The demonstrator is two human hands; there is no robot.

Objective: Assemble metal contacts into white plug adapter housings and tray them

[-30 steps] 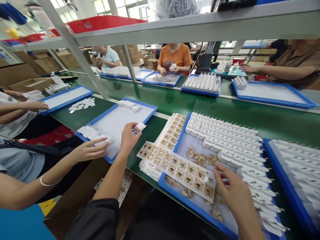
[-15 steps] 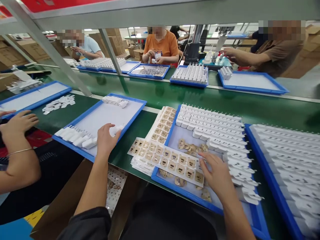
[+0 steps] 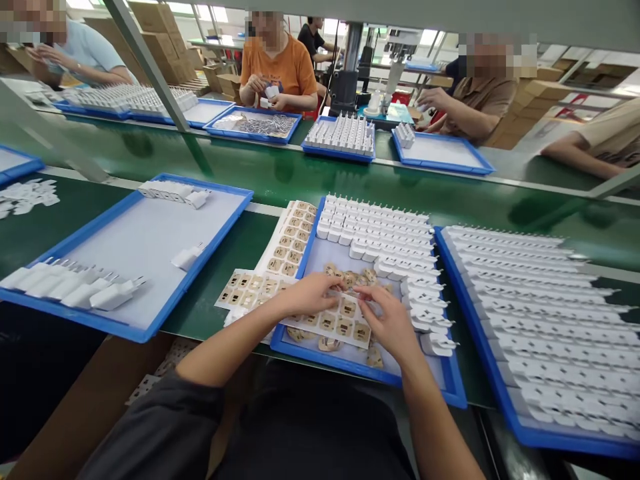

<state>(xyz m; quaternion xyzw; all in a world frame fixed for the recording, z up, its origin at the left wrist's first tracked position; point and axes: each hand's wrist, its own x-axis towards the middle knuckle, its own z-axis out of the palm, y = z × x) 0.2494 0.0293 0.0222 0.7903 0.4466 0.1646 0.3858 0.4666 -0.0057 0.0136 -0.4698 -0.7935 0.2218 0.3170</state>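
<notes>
hands [image 3: 318, 295] now closer together over sheet [image 3: 327, 325]

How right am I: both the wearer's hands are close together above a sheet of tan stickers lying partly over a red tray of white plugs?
Only the colour is wrong: the head view shows a blue tray. The left hand, right hand, sticker sheet and white plugs are as you said.

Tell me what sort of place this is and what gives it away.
Probably a factory assembly line: rows of white plugs lie in blue trays, and several people are spread along a long green bench.
</notes>
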